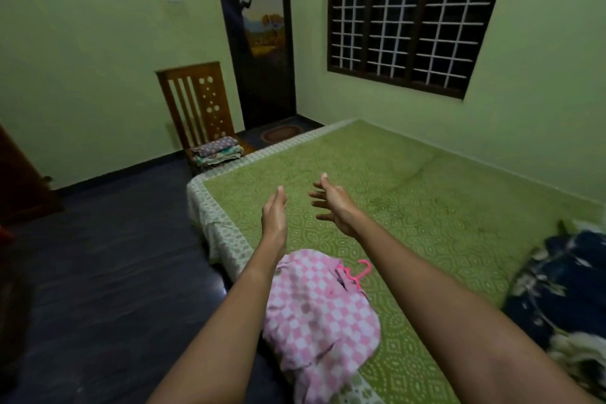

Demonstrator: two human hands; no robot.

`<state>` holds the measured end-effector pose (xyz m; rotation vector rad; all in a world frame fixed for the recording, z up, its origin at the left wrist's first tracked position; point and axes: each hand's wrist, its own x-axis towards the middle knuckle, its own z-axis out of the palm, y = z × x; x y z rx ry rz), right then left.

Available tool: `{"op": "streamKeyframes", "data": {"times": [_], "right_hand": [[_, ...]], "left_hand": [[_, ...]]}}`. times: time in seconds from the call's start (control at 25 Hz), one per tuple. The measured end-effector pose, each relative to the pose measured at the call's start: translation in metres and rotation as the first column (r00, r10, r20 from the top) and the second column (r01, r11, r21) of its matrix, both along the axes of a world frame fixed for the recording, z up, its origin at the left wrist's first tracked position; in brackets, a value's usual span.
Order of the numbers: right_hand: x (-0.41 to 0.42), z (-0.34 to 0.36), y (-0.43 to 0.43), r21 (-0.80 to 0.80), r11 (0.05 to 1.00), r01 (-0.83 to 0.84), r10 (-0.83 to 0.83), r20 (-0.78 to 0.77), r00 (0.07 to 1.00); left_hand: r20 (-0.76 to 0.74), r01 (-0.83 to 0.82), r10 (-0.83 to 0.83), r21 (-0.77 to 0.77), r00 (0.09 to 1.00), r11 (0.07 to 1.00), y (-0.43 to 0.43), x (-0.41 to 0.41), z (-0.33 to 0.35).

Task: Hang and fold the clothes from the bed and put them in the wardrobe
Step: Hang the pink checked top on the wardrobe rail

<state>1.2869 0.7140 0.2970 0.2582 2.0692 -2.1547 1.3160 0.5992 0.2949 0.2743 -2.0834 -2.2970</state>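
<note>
The left hand (274,216) and right hand (331,205) are held out over the green bed (426,207), fingers loose, holding nothing. The pink checked cloth (321,321) lies at their 6 o'clock, with a pink hanger (359,274) at its 1 o'clock.

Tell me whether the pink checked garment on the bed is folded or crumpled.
Crumpled. The pink checked garment lies in a loose, bunched heap at the bed edge, with a pink hanger at its far edge.

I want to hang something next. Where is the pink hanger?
In the head view the pink hanger lies on the bed, at the far right edge of the pink checked garment, near the bed's left side.
</note>
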Motion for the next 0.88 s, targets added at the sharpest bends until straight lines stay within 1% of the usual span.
{"op": "streamKeyframes", "data": {"times": [0.12, 0.32, 0.48, 0.6, 0.72, 0.88], "right_hand": [[-0.029, -0.043, 0.024, 0.009, 0.998, 0.062, -0.063, 0.098, 0.993], [-0.075, -0.104, 0.058, 0.076, 0.979, 0.191, -0.203, 0.209, 0.957], [-0.095, -0.149, 0.073, 0.064, 0.929, 0.365, -0.368, 0.291, 0.883], [-0.099, -0.179, 0.081, 0.07, 0.895, 0.44, -0.435, 0.355, 0.828], [-0.095, -0.215, 0.094, 0.078, 0.846, 0.527, -0.508, 0.416, 0.754], [-0.092, -0.273, 0.108, 0.146, 0.814, 0.561, -0.55, 0.502, 0.667]], "left_hand": [[0.095, 0.086, -0.086, 0.009, 0.992, 0.996, 0.023, -0.034, -0.039], [0.196, 0.209, -0.201, -0.022, 0.96, 0.978, 0.043, -0.106, -0.102], [0.291, 0.371, -0.346, -0.032, 0.892, 0.928, 0.057, -0.154, -0.145], [0.343, 0.463, -0.422, -0.043, 0.839, 0.886, 0.066, -0.175, -0.177], [0.425, 0.524, -0.452, -0.061, 0.784, 0.85, 0.072, -0.187, -0.213], [0.531, 0.569, -0.461, -0.049, 0.711, 0.821, 0.079, -0.195, -0.264]]}}
